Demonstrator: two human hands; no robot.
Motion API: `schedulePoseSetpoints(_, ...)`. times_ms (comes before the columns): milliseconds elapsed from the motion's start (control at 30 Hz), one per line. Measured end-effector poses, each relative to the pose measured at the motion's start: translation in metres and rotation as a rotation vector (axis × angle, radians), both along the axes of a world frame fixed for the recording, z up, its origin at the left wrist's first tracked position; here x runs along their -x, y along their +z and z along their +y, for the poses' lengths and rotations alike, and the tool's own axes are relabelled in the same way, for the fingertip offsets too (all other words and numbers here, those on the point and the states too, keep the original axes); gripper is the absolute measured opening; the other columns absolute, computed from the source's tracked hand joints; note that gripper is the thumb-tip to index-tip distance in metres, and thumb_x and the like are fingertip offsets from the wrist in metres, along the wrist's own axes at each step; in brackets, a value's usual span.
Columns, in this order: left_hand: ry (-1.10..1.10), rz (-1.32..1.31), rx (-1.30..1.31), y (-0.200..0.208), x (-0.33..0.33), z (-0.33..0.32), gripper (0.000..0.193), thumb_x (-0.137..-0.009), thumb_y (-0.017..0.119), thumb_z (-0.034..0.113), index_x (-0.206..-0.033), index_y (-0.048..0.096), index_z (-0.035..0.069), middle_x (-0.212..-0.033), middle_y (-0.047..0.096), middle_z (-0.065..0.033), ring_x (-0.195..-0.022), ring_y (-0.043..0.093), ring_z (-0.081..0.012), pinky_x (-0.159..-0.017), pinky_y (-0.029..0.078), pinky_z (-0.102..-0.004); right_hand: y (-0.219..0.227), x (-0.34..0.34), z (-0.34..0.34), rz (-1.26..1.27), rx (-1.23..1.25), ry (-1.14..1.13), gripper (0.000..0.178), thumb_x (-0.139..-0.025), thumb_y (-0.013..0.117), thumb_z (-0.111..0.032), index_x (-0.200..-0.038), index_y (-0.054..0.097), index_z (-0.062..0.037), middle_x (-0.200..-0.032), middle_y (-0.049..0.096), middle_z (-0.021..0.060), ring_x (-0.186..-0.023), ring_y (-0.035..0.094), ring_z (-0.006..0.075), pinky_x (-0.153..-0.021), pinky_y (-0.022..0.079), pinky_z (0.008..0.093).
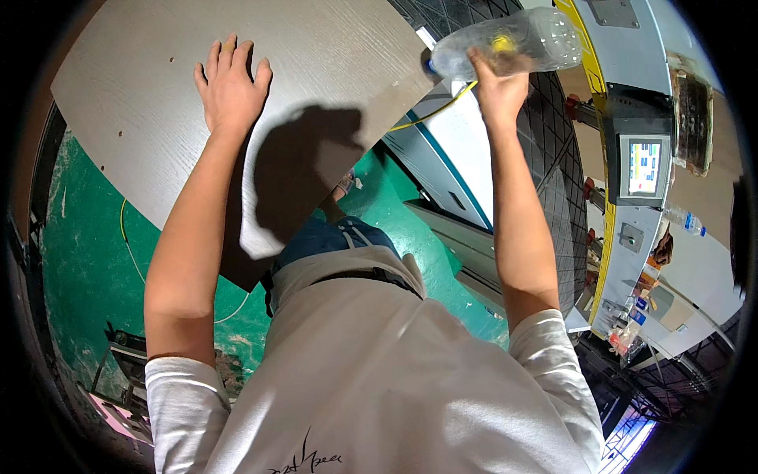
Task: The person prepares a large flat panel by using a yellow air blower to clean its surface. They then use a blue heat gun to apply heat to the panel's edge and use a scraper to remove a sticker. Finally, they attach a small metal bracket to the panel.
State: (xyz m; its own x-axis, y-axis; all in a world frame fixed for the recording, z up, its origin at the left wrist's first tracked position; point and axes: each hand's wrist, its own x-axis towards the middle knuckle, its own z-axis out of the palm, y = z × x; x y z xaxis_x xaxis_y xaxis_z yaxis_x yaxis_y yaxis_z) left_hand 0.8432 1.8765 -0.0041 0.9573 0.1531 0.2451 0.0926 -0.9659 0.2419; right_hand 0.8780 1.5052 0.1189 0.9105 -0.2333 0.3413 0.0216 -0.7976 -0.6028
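A large grey wood-grain board [332, 55] with a few small holes lies in front of me. My left hand [231, 91] rests on it palm down, fingers spread, holding nothing. Just past the board's right edge, my right hand [502, 91] is wrapped round a big clear plastic bottle [549, 38]. The bottle lies nearly level, its narrow blue-tipped end close to the board's edge. Something yellow [503, 43] shows at the bottle's middle; I cannot tell whether it is in or behind it. My shadow falls across the board's near part.
To the right runs a machine with a yellow edge [602, 272] and a lit control screen [644, 166]. A small water bottle [685, 220] lies on the machine. A white cabinet [442, 158], a yellow hose [433, 117] and dark tiled panels [553, 150] are nearer. Green floor [87, 229] shows below.
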Motion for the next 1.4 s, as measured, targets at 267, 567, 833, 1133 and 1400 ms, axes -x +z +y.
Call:
schedulePoseSetpoints(267,-0.005,-0.003,-0.024,0.0,-0.001,-0.004,0.049,-0.097,0.05,0.042,-0.137,0.055,0.016,-0.154,0.043,-0.0061,-0.148,0.029,-0.0261,-0.121,0.017,-0.0565,0.005,-0.004,-0.001,0.034,-0.102,0.047,0.056,-0.08,0.087,-0.028,-0.111,0.061,0.0093,-0.107,0.072,0.0182,-0.098,0.069,0.023,-0.089,0.054,0.0349)
schedulePoseSetpoints(567,-0.012,-0.035,-0.04,0.002,-0.002,-0.005,0.047,-0.096,0.053,0.041,-0.135,0.058,0.015,-0.152,0.047,-0.0082,-0.146,0.033,-0.0282,-0.12,0.02,-0.0573,0.007,-0.016,0.0,-0.015,-0.024,0.024,0.06,-0.077,0.089,-0.036,-0.106,0.064,0.0097,-0.105,0.072,0.022,-0.096,0.069,0.0241,-0.088,0.053,0.0357)
schedulePoseSetpoints(833,-0.003,-0.058,-0.026,0.0,-0.002,-0.005,0.046,-0.096,0.053,0.039,-0.133,0.058,0.014,-0.15,0.048,-0.0082,-0.145,0.034,-0.028,-0.119,0.02,-0.0582,-0.008,0.022,-0.022,-0.006,-0.094,0.067,0.065,-0.079,0.088,-0.027,-0.119,0.055,0.0119,-0.111,0.069,0.0228,-0.102,0.068,0.0257,-0.092,0.053,0.0354)
schedulePoseSetpoints(1133,0.002,-0.06,-0.017,0.001,-0.001,-0.003,0.046,-0.095,0.052,0.039,-0.134,0.057,0.014,-0.15,0.047,-0.0083,-0.145,0.034,-0.0283,-0.119,0.02,-0.0586,-0.006,0.051,0.003,0.031,-0.179,0.096,0.069,-0.077,0.089,-0.034,-0.117,0.056,0.0114,-0.111,0.068,0.0242,-0.102,0.067,0.0276,-0.094,0.051,0.0376)
schedulePoseSetpoints(1400,0.007,-0.025,-0.014,0.003,-0.002,-0.003,0.048,-0.094,0.055,0.04,-0.135,0.058,0.014,-0.151,0.047,-0.0086,-0.146,0.033,-0.0284,-0.12,0.018,-0.0576,-0.009,0.025,-0.023,-0.039,-0.023,-0.095,0.06,-0.075,0.089,-0.029,-0.112,0.058,0.0068,-0.105,0.07,0.0229,-0.096,0.069,0.0311,-0.089,0.053,0.0378)
